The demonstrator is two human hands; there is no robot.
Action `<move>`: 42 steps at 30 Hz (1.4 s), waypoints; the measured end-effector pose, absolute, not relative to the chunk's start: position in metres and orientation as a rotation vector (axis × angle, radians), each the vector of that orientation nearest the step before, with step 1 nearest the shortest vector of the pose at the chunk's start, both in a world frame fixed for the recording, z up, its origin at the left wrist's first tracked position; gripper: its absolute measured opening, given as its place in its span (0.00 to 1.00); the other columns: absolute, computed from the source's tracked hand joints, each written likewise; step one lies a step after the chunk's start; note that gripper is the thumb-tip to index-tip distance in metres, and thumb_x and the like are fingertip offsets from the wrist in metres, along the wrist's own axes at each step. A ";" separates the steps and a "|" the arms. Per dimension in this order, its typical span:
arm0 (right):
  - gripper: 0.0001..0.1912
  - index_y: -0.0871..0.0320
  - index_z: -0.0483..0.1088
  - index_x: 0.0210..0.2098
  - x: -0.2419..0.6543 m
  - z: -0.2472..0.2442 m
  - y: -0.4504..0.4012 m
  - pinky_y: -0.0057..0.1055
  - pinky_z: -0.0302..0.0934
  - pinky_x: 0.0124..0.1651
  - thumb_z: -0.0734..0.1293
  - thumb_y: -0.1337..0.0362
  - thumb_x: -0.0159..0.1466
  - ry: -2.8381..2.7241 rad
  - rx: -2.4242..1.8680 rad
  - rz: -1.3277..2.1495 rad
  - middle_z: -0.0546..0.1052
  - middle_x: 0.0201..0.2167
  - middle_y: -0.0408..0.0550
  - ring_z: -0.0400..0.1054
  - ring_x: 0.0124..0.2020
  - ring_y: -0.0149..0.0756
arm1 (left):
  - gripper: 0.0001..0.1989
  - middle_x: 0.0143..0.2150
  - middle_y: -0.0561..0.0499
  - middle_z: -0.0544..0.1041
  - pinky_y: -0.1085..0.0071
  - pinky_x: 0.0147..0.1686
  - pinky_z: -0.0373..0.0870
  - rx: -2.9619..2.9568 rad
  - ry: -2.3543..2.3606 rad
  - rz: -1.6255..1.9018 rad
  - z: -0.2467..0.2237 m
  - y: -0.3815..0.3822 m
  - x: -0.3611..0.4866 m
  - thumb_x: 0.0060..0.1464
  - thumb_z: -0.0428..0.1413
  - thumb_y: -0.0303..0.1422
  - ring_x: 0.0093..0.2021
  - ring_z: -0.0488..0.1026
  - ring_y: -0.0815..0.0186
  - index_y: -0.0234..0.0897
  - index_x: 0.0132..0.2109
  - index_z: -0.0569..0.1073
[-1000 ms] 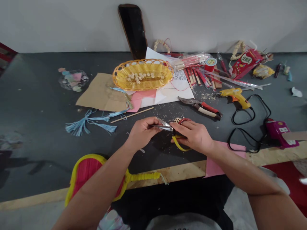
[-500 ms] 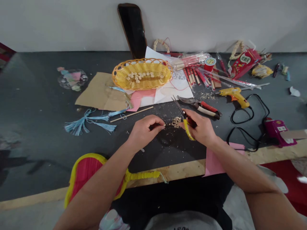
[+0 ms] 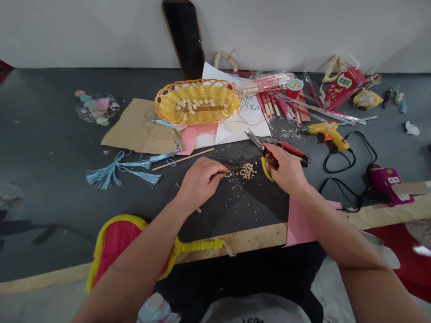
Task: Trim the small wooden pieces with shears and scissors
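Observation:
Small pale wooden bits (image 3: 247, 171) lie in a loose pile on the dark table, with crumbs scattered around them. My left hand (image 3: 204, 179) rests just left of the pile, thumb and forefinger pressed together beside a few bits; what the fingertips pinch, if anything, is too small to name. To the right of the pile, my right hand (image 3: 285, 169) is wrapped round yellow-handled scissors (image 3: 266, 169). Their blades are slightly apart and point up and left. Beyond them, a yellow basket (image 3: 198, 118) holds several small pale flower-like clusters.
Red-handled pruning shears (image 3: 291, 148) lie partly behind my right hand. Farther right are a yellow glue gun (image 3: 328, 132) with its cord and a purple box (image 3: 390, 181). Blue tassels (image 3: 111, 172) and a thin stick (image 3: 183, 159) lie left. A yellow-edged red fan (image 3: 117, 237) overlaps the front edge.
My right hand has moved slightly right and up with the scissors, off the pile and over the shears. My left hand has shifted a little left and turned more palm-down, with bits now showing by its fingertips.

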State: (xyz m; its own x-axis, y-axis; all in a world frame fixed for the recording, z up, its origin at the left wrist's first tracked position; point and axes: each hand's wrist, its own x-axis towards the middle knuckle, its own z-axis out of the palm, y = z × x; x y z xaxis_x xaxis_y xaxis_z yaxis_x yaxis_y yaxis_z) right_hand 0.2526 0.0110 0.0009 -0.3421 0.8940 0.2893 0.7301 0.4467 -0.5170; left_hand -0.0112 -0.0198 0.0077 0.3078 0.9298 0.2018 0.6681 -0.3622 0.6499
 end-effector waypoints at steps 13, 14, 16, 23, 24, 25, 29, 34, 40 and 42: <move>0.24 0.57 0.69 0.56 0.240 -0.004 0.011 0.36 0.68 0.46 0.62 0.72 0.60 -2.265 -1.327 0.431 0.79 0.43 0.51 0.73 0.45 0.42 | 0.09 0.40 0.49 0.82 0.68 0.43 0.71 1.882 1.687 0.974 0.011 -0.023 -0.013 0.59 0.53 0.31 0.39 0.76 0.63 0.39 0.41 0.79; 0.25 0.57 0.69 0.56 0.241 -0.004 0.011 0.35 0.68 0.46 0.63 0.73 0.60 -2.243 -1.327 0.449 0.79 0.43 0.51 0.74 0.45 0.41 | 0.09 0.40 0.49 0.82 0.68 0.42 0.71 1.895 1.682 0.965 0.010 -0.023 -0.013 0.59 0.53 0.31 0.38 0.76 0.64 0.38 0.42 0.79; 0.26 0.58 0.69 0.57 0.242 -0.004 0.011 0.34 0.68 0.47 0.63 0.73 0.59 -2.198 -1.323 0.481 0.79 0.45 0.51 0.74 0.46 0.41 | 0.10 0.41 0.48 0.82 0.66 0.43 0.71 1.999 1.630 0.921 0.008 -0.023 -0.013 0.60 0.53 0.31 0.40 0.76 0.62 0.38 0.42 0.79; 0.25 0.57 0.70 0.56 0.243 -0.005 0.010 0.34 0.68 0.48 0.63 0.71 0.59 -2.160 -1.318 0.512 0.80 0.45 0.51 0.74 0.46 0.41 | 0.09 0.38 0.46 0.82 0.56 0.48 0.68 2.362 1.492 0.695 -0.001 -0.022 -0.015 0.61 0.54 0.30 0.42 0.72 0.56 0.38 0.39 0.80; 0.25 0.57 0.70 0.56 0.243 -0.005 0.009 0.34 0.68 0.48 0.64 0.71 0.59 -2.160 -1.316 0.511 0.80 0.45 0.51 0.74 0.46 0.41 | 0.09 0.39 0.46 0.81 0.56 0.49 0.67 2.369 1.481 0.684 -0.002 -0.022 -0.015 0.61 0.53 0.30 0.43 0.72 0.56 0.38 0.39 0.80; 0.25 0.57 0.70 0.57 0.243 -0.005 0.009 0.34 0.68 0.48 0.64 0.71 0.59 -2.160 -1.318 0.511 0.80 0.45 0.50 0.74 0.45 0.41 | 0.10 0.39 0.46 0.81 0.55 0.49 0.67 2.371 1.466 0.678 -0.002 -0.022 -0.014 0.61 0.53 0.30 0.43 0.71 0.56 0.39 0.39 0.80; 0.26 0.56 0.69 0.57 0.243 -0.006 0.010 0.34 0.68 0.47 0.64 0.72 0.59 -2.171 -1.328 0.508 0.80 0.45 0.50 0.74 0.45 0.41 | 0.11 0.40 0.46 0.80 0.57 0.47 0.67 2.374 1.387 0.675 -0.001 -0.023 -0.013 0.61 0.52 0.28 0.43 0.70 0.57 0.39 0.40 0.80; 0.25 0.57 0.70 0.55 0.240 -0.005 0.008 0.35 0.69 0.45 0.64 0.73 0.58 -2.240 -1.311 0.459 0.80 0.42 0.51 0.74 0.44 0.41 | 0.15 0.46 0.43 0.77 0.55 0.48 0.65 2.531 1.391 0.598 0.001 -0.028 -0.005 0.64 0.50 0.30 0.47 0.66 0.54 0.41 0.52 0.78; 0.27 0.56 0.70 0.56 0.235 -0.002 0.004 0.35 0.69 0.44 0.64 0.73 0.57 -2.298 -1.267 0.508 0.81 0.43 0.50 0.75 0.43 0.42 | 0.18 0.54 0.41 0.72 0.50 0.48 0.60 2.774 1.335 0.519 0.002 -0.035 0.009 0.61 0.53 0.48 0.52 0.62 0.48 0.50 0.52 0.78; 0.27 0.57 0.70 0.56 0.237 -0.001 0.005 0.34 0.69 0.46 0.64 0.73 0.57 -2.241 -1.248 0.560 0.80 0.44 0.50 0.75 0.44 0.41 | 0.17 0.54 0.42 0.73 0.51 0.48 0.59 2.784 1.318 0.552 0.002 -0.034 0.008 0.62 0.52 0.48 0.52 0.62 0.49 0.49 0.49 0.79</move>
State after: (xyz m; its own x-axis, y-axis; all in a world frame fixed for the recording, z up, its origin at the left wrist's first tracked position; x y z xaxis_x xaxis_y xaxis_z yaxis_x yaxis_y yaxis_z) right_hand 0.2371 0.0053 -0.0009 -0.4475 0.8639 0.2311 0.6534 0.4923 -0.5750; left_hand 0.0082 -0.0340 0.0021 0.5831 0.7515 0.3088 0.7470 -0.6453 0.1600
